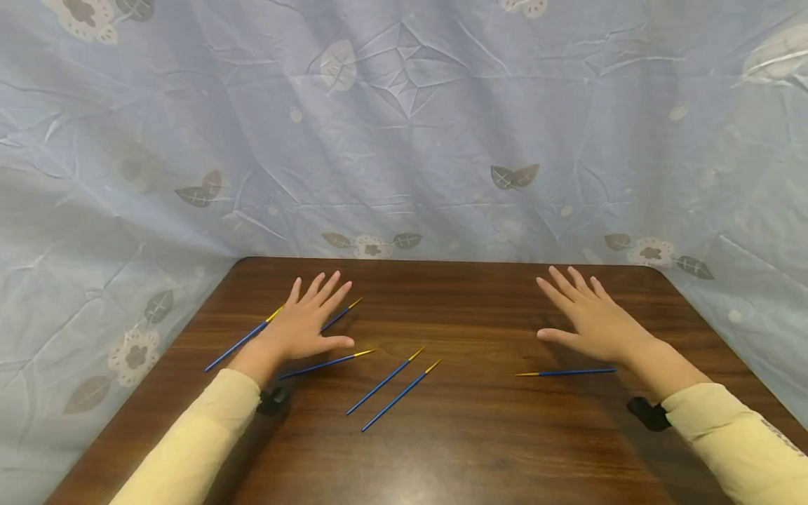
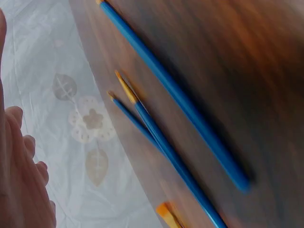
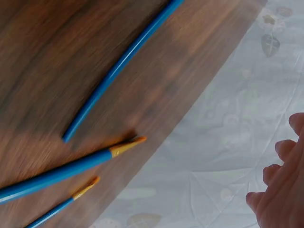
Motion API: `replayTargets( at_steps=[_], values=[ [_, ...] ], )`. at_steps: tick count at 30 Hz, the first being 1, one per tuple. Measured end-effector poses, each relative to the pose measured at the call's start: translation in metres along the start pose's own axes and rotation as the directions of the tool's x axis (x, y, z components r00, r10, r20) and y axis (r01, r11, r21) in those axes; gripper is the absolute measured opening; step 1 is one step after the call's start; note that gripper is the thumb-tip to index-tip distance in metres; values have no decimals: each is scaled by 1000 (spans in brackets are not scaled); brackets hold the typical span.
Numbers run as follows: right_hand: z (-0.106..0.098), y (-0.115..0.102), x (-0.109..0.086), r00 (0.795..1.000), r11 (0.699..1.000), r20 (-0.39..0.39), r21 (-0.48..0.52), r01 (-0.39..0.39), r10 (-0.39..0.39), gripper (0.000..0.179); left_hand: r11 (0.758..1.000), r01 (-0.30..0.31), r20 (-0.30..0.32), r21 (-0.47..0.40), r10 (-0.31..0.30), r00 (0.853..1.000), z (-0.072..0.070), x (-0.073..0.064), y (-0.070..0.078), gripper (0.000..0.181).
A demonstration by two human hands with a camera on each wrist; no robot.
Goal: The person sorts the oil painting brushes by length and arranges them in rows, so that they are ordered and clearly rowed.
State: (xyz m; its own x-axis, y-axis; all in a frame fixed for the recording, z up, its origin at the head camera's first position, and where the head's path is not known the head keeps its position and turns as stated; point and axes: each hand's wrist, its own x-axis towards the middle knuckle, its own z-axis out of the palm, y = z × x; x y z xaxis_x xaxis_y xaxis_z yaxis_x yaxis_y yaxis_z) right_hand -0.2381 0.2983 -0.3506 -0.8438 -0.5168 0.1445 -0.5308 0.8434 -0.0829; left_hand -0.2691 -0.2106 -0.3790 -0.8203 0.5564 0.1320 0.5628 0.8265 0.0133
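Both hands are held above a brown wooden table with fingers spread, palms down, holding nothing. My left hand (image 1: 301, 326) is over the left side, close to three slim paintbrushes with blue handles and yellow tips: a far-left paintbrush (image 1: 236, 345), a paintbrush partly hidden behind the hand (image 1: 341, 315), and a paintbrush just below the thumb (image 1: 325, 365). My right hand (image 1: 593, 326) is over the right side, just beyond a single paintbrush (image 1: 571, 372) pointing left. In the left wrist view, paintbrushes (image 2: 175, 92) lie beside the hand; the right wrist view also shows paintbrushes (image 3: 116, 71).
Two more paintbrushes (image 1: 383, 384) (image 1: 400, 396) lie nearly parallel near the middle of the table (image 1: 480, 449). A pale, leaf-patterned cloth (image 1: 404, 140) hangs behind the table and along its sides. Dark wrist straps (image 1: 648, 414) show below the cream sleeves.
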Motion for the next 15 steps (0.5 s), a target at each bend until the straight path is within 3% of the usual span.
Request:
replayTargets(
  at_steps=[8,15],
  values=[
    [-4,7,-20,999,999,-30,28,-18,19,89,991,21,-42,-129,-27,999,-4,-27,-21,97],
    [-5,16,-35,996,987,-44,147,-71,79,92,954,112,-73,-279,-137,988,-8,-56,-48,92]
  ],
)
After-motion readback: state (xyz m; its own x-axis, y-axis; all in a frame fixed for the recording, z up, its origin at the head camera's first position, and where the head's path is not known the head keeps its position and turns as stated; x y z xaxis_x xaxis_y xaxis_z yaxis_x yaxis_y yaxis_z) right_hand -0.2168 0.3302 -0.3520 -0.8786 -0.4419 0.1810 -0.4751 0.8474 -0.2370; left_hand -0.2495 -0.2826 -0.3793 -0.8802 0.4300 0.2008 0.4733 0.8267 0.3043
